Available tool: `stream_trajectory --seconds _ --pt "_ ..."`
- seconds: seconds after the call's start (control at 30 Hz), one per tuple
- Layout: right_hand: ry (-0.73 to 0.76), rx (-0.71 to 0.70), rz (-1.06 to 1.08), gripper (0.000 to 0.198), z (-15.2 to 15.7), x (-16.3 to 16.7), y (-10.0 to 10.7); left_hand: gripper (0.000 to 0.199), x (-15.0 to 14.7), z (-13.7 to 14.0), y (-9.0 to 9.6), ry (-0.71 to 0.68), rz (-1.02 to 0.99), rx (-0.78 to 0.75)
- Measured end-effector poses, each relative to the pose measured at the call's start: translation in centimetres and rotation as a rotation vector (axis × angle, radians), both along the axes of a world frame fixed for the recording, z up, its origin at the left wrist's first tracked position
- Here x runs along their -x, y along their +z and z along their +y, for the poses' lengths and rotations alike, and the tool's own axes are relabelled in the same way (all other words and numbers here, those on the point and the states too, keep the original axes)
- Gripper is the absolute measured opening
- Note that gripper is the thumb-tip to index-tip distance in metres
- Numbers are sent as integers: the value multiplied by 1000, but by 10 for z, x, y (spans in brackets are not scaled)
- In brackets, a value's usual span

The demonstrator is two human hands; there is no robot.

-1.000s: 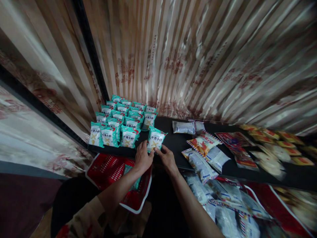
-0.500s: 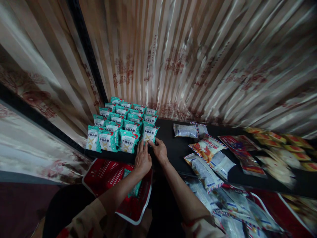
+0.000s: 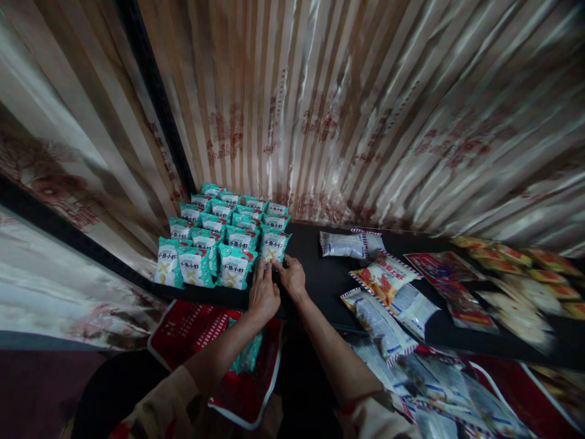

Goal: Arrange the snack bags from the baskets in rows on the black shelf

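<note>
Rows of teal-and-white snack bags (image 3: 196,265) stand upright on a black shelf (image 3: 304,244). My left hand (image 3: 264,296) has its fingers stretched forward against the lower left of the snack bag (image 3: 274,245) at the right end of the rows. At that bag's lower right edge, my right hand (image 3: 292,277) grips with thumb and fingers. The bag stands upright between both hands, its bottom partly covered by fingertips. Below the shelf edge, a red basket (image 3: 183,326) holds more teal bags (image 3: 250,353), partly hidden by my left forearm.
Right of my hands lie clear-and-striped snack packets (image 3: 379,317), an orange-and-white packet (image 3: 384,277) and dark red packets (image 3: 452,286). Yellow-red packs (image 3: 546,274) sit farther right. A second basket (image 3: 525,384) is below. A black post (image 3: 158,91) and striped curtain (image 3: 320,122) stand behind.
The view has tilted slightly, so the snack rows sit a little lower in it. Both hands stay at the same snack bag, with hardly any movement.
</note>
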State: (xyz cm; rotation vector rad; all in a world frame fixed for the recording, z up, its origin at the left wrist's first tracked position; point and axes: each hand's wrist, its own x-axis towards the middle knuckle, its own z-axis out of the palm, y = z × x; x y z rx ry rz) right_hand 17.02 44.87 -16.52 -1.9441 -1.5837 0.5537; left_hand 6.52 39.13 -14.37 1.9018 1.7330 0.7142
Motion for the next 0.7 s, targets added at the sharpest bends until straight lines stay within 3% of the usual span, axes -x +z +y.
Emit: stream_trajectory --seconds 0.47,0.7 --pt "-1 46 -70 38 2 2 7 61 0 4 2 6 5 22" --pt "-5 -64 70 53 -1 0 -2 59 -1 4 -4 11 -28 -42"
